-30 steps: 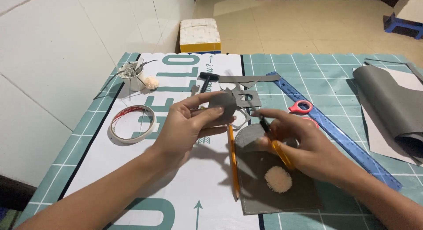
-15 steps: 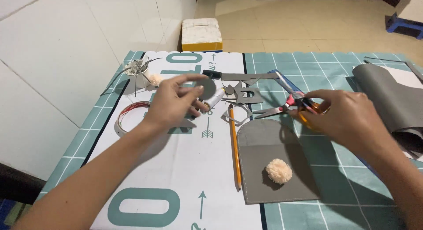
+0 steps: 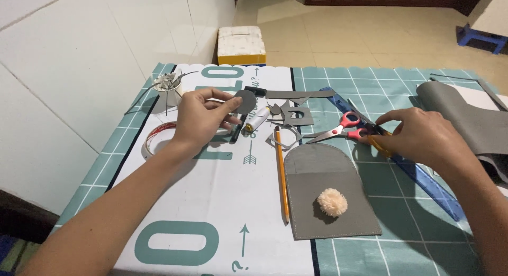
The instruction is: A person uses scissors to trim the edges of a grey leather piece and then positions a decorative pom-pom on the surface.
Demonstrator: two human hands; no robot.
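My left hand (image 3: 203, 117) pinches a small grey felt circle (image 3: 245, 102) above the white printed sheet (image 3: 211, 202), next to a white thread spool (image 3: 256, 119). My right hand (image 3: 418, 136) rests on the green cutting mat (image 3: 402, 202), its fingers on the handles of red-handled scissors (image 3: 338, 129) that lie across a blue ruler (image 3: 418, 175); something yellow-orange shows under its fingers. Between the hands lie a yellow pencil (image 3: 281, 173) and a grey arch-shaped felt piece (image 3: 328, 188) with a peach pompom (image 3: 332, 202) on it.
Grey felt scraps (image 3: 288, 114) lie behind the pencil. A tape roll (image 3: 159, 138) and a small white cup (image 3: 166, 88) with tools sit at the left. Rolled grey felt (image 3: 465, 117) lies at the right edge. A white-and-yellow box (image 3: 242, 44) stands on the floor beyond.
My left hand carried the grey circle up and to the left. My right hand moved right and set the scissors down onto the ruler and mat.
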